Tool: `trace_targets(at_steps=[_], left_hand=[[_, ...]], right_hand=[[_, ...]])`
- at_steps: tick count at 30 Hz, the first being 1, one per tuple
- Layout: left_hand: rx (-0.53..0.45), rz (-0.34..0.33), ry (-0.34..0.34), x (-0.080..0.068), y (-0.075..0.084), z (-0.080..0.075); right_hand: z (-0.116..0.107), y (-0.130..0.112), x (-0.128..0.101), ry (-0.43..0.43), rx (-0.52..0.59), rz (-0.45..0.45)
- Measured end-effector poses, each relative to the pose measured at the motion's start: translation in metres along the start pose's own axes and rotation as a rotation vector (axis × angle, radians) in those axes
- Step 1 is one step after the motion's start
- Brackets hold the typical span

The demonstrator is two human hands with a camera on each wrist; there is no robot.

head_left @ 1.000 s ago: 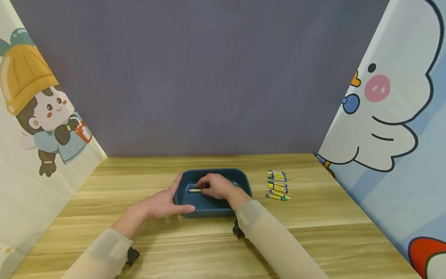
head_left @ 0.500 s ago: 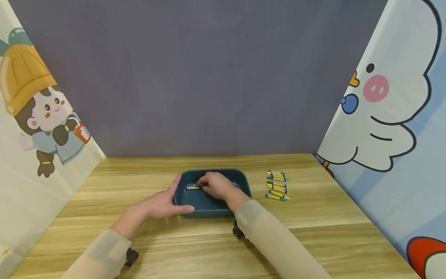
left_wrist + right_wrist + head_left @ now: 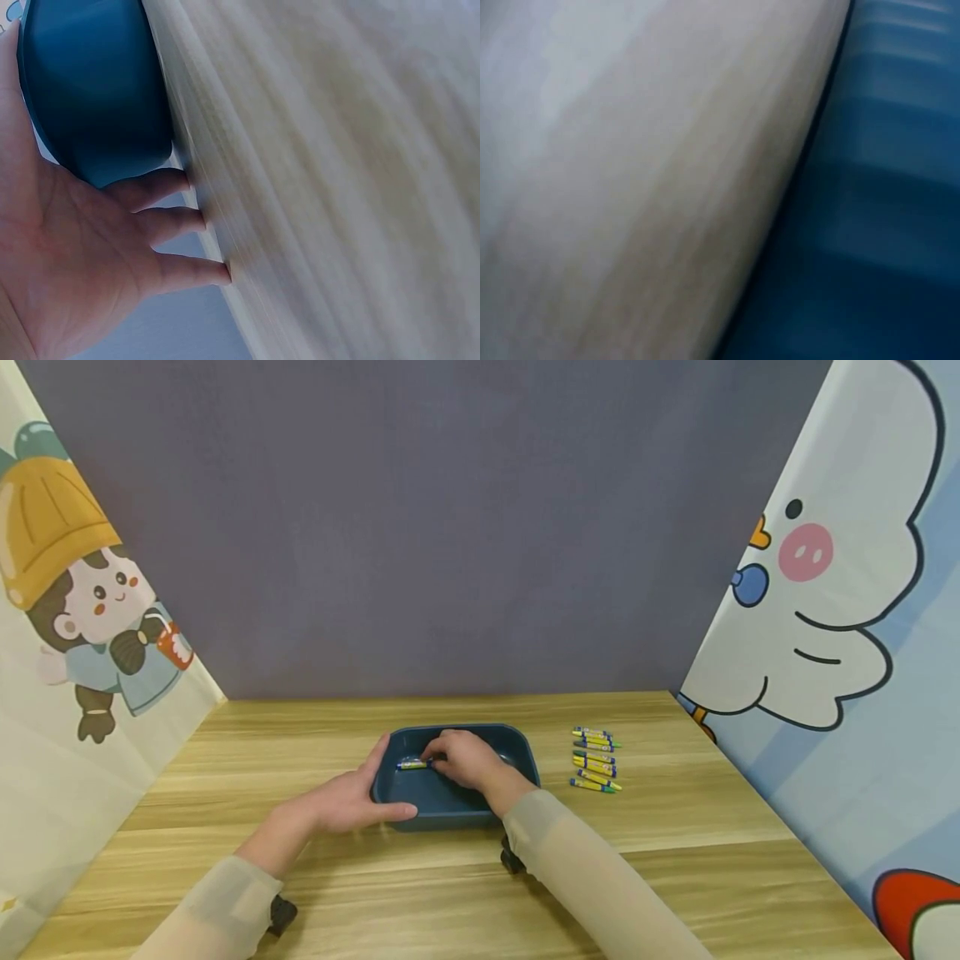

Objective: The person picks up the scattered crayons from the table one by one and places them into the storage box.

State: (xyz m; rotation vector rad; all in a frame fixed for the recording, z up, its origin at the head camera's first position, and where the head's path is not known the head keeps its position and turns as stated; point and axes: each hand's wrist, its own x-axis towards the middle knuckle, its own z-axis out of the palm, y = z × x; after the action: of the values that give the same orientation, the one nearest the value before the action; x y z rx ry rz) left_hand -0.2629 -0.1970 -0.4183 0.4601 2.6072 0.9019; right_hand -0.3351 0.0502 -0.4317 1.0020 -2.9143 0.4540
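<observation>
Left hand (image 3: 341,800) spread, fingers straight, against left end of tray (image 3: 450,821); right hand (image 3: 465,762) inside tray, fingers bent at crayon (image 3: 410,766) lying left of tray centre, cannot tell whether gripping; crayon likely light, stiff, slick, snappable, so best pinched mid-length.

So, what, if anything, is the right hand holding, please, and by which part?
I cannot tell: the right hand is at the right end of a crayon.

Free gap between tray (image 3: 453,820) and crayons (image 3: 596,766), tray's left blocked (left hand (image 3: 341,800))
</observation>
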Motion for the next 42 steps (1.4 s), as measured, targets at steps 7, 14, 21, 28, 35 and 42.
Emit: trace_targets(at_steps=[7,14,21,28,35,42], left_hand=[[-0.007,-0.003,-0.005,0.0,0.002,0.0],[0.011,0.006,0.005,-0.001,0.002,0.0],[0.01,-0.009,0.003,-0.002,0.001,-0.001],[-0.015,-0.003,0.008,-0.001,0.0,0.001],[-0.006,-0.02,0.031,-0.002,0.001,0.002],[0.057,-0.026,0.036,-0.003,0.003,0.004]], right_hand=[[0.0,0.0,0.0,-0.011,0.018,0.011],[0.0,0.0,0.002,-0.014,0.035,0.027],[-0.003,-0.001,0.003,-0.015,0.091,0.043],[-0.022,0.004,-0.001,0.032,0.253,0.034],[-0.065,0.027,-0.031,0.128,0.388,0.007],[-0.093,0.086,-0.087,0.136,0.418,0.131]])
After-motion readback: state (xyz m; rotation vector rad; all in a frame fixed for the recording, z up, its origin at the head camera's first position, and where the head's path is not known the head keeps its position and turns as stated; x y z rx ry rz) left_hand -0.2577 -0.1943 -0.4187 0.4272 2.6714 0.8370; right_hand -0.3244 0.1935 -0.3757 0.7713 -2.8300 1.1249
